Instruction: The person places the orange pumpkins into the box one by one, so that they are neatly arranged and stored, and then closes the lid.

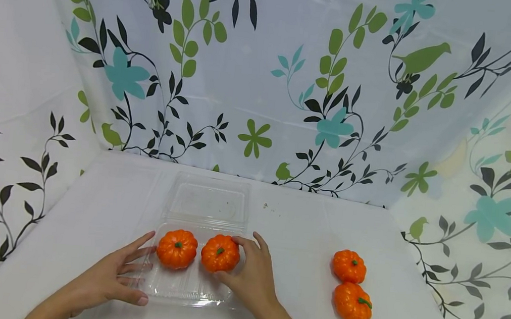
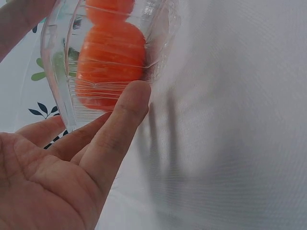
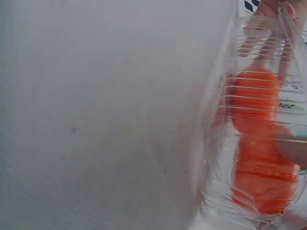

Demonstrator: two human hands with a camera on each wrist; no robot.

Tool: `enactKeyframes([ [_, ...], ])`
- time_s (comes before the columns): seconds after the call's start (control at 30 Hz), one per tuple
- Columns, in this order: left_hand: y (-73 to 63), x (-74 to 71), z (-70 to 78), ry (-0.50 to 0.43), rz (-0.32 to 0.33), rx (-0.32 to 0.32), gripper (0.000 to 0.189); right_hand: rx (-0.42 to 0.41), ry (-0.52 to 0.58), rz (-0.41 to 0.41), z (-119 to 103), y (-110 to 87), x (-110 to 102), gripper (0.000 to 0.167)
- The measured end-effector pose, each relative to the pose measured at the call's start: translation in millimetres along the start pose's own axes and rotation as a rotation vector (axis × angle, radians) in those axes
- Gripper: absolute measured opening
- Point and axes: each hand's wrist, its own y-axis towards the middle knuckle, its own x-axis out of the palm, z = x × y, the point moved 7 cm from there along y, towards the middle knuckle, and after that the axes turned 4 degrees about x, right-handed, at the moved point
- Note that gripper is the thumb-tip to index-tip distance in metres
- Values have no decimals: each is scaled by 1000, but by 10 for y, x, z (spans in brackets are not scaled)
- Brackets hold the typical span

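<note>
Pumpkins [image 1: 177, 250]: we have two in the open box [image 1: 198, 294], right fingers [image 1: 248, 244] pinching one, left fingers [image 1: 138, 243] spread; two remain outside.

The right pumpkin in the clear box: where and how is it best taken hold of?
Preferably grip the right pumpkin by its rounded near and far flanks, coming from above and the right, as the right hand does. The left pumpkin sits close on its left, and the short green stem offers little to hold.
</note>
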Motion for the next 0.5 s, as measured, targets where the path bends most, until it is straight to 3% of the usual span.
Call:
enactKeyframes([
  [0.5,2,7,-18,-9,10,-18,120,-19,-136,-7,74,68,113,73],
])
